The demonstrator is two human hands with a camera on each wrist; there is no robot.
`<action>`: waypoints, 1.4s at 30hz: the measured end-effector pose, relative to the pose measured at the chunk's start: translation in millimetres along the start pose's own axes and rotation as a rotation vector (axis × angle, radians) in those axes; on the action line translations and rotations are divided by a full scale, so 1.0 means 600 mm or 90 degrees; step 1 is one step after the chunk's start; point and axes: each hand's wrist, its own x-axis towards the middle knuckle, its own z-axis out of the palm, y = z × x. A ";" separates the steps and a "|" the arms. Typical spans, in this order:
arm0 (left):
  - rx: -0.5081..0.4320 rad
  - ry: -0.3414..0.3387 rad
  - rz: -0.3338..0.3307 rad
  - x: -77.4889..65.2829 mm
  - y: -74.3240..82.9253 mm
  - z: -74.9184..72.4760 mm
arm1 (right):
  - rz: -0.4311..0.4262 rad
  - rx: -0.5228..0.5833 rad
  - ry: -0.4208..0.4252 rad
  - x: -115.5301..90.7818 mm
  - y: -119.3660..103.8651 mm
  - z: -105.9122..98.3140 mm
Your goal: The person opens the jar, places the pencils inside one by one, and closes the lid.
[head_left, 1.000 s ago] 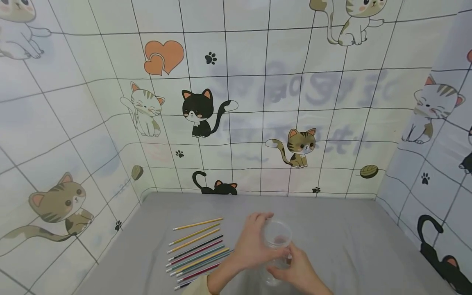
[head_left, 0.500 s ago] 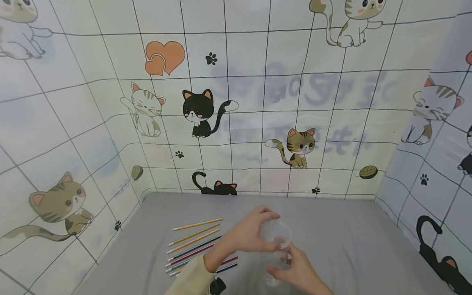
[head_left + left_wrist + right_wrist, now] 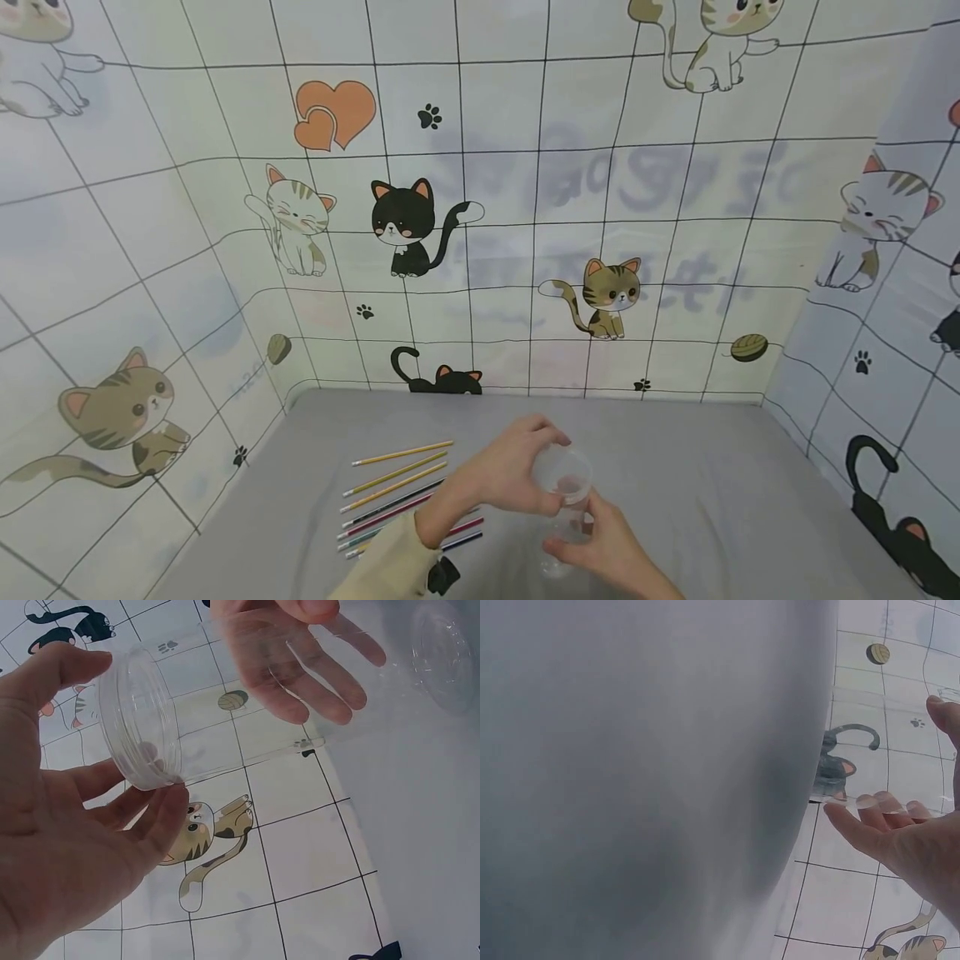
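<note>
Since a second ago, the person's left hand (image 3: 517, 471) has swung round at the jar's top, and its cream sleeve (image 3: 390, 565), with a black piece at the cuff (image 3: 443, 576), now covers part of the pencils. Meanwhile the right hand (image 3: 611, 550) has stayed much where it was, low on the jar.

That clear jar (image 3: 214, 746) is held between the two hands, just right of the pencils and over the grey table (image 3: 697, 475). The left fingers curl round its wide ringed end, which looks like a lid (image 3: 142, 724), thumb on one side and fingertips on the other. The right fingers wrap the body, showing through the see-through wall. With plastic this clear, I can't fairly say whether the base touches the table.

The pencils (image 3: 393, 487), yellow, black, dark red and teal, lie side by side on a slant, pale ends to the left. Behind everything hangs a white gridded sheet (image 3: 495, 192) printed with cats, paw prints and orange hearts.
</note>
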 end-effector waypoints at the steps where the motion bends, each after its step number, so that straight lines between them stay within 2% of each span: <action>1: 0.001 -0.003 0.000 0.000 0.000 0.000 | 0.000 0.000 0.000 0.000 0.000 0.000; 4: 0.005 -0.004 -0.005 0.000 0.002 0.000 | -0.003 -0.005 0.003 0.000 0.000 0.001; 13: 0.013 -0.001 -0.059 0.001 0.007 0.002 | -0.020 -0.016 0.019 -0.002 0.006 0.005; 16: 0.014 -0.009 -0.049 0.002 0.007 0.001 | -0.038 -0.012 0.020 -0.002 0.006 0.004; 20: 0.026 -0.032 -0.012 0.003 0.005 -0.002 | -0.054 -0.010 0.013 -0.003 0.007 0.003; 25: 0.042 -0.038 0.024 0.006 0.004 -0.005 | -0.033 -0.011 0.005 -0.003 0.006 0.004; 34: 0.020 -0.012 -0.007 0.005 0.005 -0.004 | -0.033 -0.014 0.011 -0.001 0.008 0.004; 42: 0.029 -0.025 0.044 0.006 0.005 -0.007 | -0.020 -0.001 0.002 -0.002 0.006 0.002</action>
